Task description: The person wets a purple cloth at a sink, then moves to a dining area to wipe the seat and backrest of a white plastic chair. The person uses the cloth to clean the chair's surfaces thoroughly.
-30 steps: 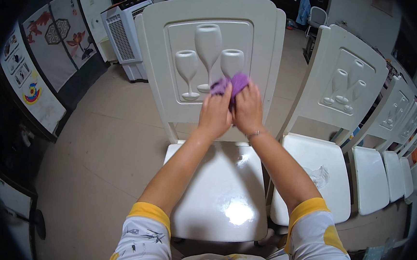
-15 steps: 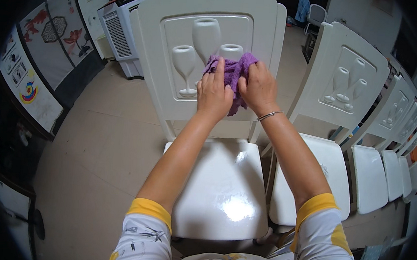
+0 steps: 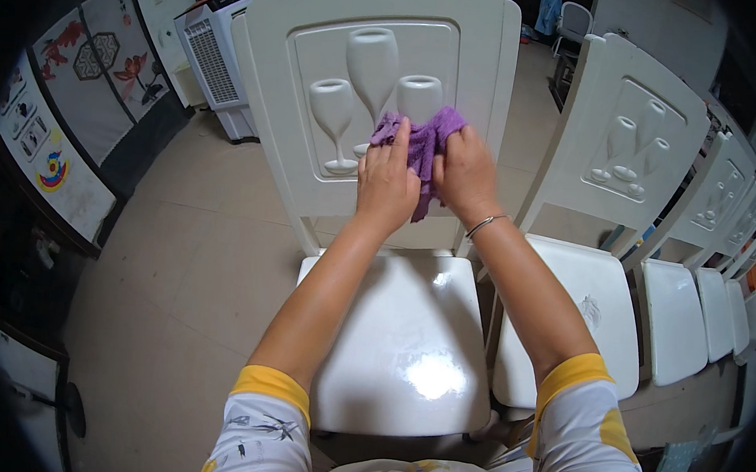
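Observation:
A white chair faces me, its backrest carved with raised wine glasses. Both my hands are at the lower right of the carved panel with a purple cloth. My left hand presses the cloth's left side against the panel, fingers pointing up. With bent fingers, my right hand grips the cloth's right side; a bracelet is on that wrist. The cloth covers the lower part of the right-hand carved glass, and its lower end hangs between my hands. Below my forearms lies the glossy white seat.
To the right, a second white chair with the same carving stands close by, and several more chairs line up beyond it. An air cooler stands at the back left. Tiled floor stretches along the left.
Both hands and the cloth have shifted slightly down on the carved panel. The cloth stays in my grip. The view has moved a little.

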The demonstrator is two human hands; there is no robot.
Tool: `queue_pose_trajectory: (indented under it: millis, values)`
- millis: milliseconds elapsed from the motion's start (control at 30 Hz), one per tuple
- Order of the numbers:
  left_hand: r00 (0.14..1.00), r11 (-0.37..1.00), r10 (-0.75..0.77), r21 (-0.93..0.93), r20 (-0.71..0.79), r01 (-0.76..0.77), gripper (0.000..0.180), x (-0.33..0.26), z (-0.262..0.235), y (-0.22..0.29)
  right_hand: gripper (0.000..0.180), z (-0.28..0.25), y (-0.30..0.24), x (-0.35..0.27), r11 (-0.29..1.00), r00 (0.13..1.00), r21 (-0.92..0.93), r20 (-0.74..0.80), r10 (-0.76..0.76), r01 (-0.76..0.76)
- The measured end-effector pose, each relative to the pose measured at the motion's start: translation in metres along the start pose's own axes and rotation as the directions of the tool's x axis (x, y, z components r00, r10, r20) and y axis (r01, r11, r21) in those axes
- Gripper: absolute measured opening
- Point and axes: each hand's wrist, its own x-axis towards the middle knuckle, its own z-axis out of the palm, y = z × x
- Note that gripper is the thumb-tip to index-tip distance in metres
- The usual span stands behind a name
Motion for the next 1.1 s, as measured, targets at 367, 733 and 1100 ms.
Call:
queue_pose_trajectory:
  millis: [367, 733, 1100]
  values:
    - [0.998, 0.998, 0.057, -0.021, -0.019, -0.058, 0.067, -0.046, 0.006, -0.023, 0.018, 0.002, -0.016, -0.035, 0.996, 0.983, 0.073, 0.171, -0.061, 0.049]
    - [0.983, 0.999, -0.044, 0.003, 0.178, 0.044, 0.07, -0.083, 0.023, -0.023, 0.014, 0.032, 0.005, -0.111, 0.993, 0.946, 0.113, 0.325, -0.019, -0.019]
    - [0.99, 0.928, -0.138, -0.35, -0.003, 0.128, 0.075, -0.046, 0.004, 0.002, 0.014, 0.003, 0.018, -0.034, 0.504, 0.831, 0.711, 0.206, 0.517, -0.49]
